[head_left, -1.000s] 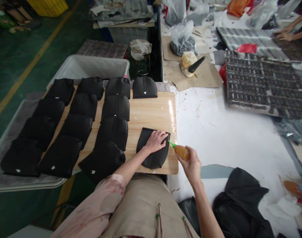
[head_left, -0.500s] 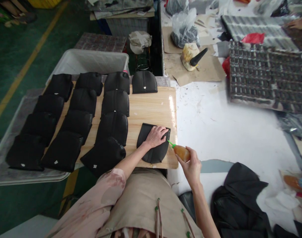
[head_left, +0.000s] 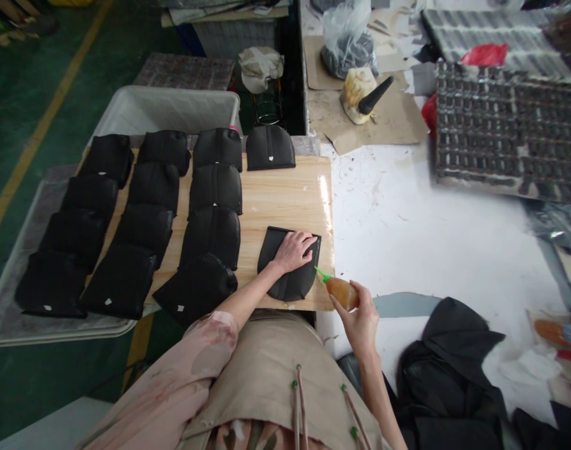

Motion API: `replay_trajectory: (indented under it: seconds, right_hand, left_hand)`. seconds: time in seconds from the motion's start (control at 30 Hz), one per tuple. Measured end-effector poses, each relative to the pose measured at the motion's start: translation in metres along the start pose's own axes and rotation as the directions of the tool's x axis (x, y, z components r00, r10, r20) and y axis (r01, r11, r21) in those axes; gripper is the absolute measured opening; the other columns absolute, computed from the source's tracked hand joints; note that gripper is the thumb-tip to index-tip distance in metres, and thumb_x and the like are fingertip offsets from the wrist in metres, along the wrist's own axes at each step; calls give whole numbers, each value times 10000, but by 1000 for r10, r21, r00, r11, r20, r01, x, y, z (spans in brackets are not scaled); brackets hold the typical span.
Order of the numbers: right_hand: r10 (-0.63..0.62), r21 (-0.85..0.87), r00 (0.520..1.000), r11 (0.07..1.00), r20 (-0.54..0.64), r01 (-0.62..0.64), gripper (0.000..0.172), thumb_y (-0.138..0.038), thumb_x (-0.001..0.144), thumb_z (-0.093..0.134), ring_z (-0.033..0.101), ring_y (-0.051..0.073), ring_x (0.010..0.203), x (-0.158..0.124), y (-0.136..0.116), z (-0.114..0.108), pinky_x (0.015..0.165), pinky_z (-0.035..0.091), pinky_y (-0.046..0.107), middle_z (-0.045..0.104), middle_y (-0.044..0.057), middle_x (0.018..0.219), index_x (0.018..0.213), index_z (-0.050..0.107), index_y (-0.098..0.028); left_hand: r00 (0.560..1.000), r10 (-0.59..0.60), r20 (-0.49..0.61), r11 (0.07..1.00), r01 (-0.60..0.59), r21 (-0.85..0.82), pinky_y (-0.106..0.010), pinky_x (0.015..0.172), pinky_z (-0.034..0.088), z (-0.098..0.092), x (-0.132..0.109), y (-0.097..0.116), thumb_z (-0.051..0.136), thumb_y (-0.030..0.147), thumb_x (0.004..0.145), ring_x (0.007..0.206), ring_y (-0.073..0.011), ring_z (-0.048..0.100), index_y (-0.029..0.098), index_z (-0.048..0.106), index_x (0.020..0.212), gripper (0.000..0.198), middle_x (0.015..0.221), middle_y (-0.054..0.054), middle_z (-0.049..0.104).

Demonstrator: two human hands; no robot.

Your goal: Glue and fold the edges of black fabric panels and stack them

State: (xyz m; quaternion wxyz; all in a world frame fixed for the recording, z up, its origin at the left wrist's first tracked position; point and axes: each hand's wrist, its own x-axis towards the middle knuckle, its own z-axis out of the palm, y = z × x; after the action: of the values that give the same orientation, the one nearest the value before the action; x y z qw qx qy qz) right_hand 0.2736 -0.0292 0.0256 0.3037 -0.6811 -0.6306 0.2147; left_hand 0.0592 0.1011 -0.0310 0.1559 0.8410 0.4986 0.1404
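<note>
A black rounded piece (head_left: 282,289), leather-like with a seam down its middle, lies on the wood-grain board (head_left: 285,200). My left hand (head_left: 295,251) rests flat on top of it, fingers stretched toward its right edge and covering part of it. In my right hand (head_left: 362,315) is a squeeze glue bottle (head_left: 342,292) with amber contents and a green nozzle (head_left: 322,274). The nozzle's tip is at the right edge of the black piece; whether it touches cannot be made out.
Overlapping rows of similar black pieces (head_left: 210,234) cover the board's left part, and a single one (head_left: 270,147) lies at its far edge. A grey plastic bin (head_left: 173,100) sits behind. On the white table are a glue pot (head_left: 359,94), a dark ridged tray (head_left: 505,134) and black fabric (head_left: 454,369).
The nozzle tip has slid slightly toward me along the right edge of the black piece. My left hand stays on the piece. The whole view has shifted a little.
</note>
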Motion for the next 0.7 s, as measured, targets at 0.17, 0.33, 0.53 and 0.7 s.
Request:
replay_trajectory:
  seconds: [0.17,0.33,0.53,0.7]
  right_hand:
    - [33,22,999,999,3,-33,486,-525,844,668,643,240,897,-9,-1,-1,751,534,352,645,80,1045,1187,546,-203]
    - [44,27,999,999,-10,-44,491,-532,840,671,644,248,900,-13,-2,-1,761,536,366,647,84,1041,1181,551,-200]
    - [33,33,999,999,-11,-33,481,-531,848,663,643,247,906,-13,-2,0,775,537,366,645,81,1027,1174,553,-196]
    - [38,48,999,998,-4,-38,478,-510,848,670,640,249,920,-14,-2,-1,793,539,372,641,89,1043,1182,548,-191]
  left_hand:
    - [1000,-5,5,1000,5,-18,-413,997,384,2,-1,-1,548,251,873,1174,-251,500,190,556,1297,429,1257,-93,578]
    - [1000,-27,10,997,28,-72,-424,1004,391,1,2,-3,553,251,872,1178,-254,502,205,562,1293,424,1253,-92,576]
    - [997,68,29,985,-63,-159,-431,1025,394,-18,-26,6,573,317,895,1222,-257,483,210,600,1249,371,1266,-109,557]
    - [931,317,182,932,-270,-242,-442,1088,366,-24,-71,15,619,439,885,1259,-254,477,233,672,1116,315,1272,-96,575]
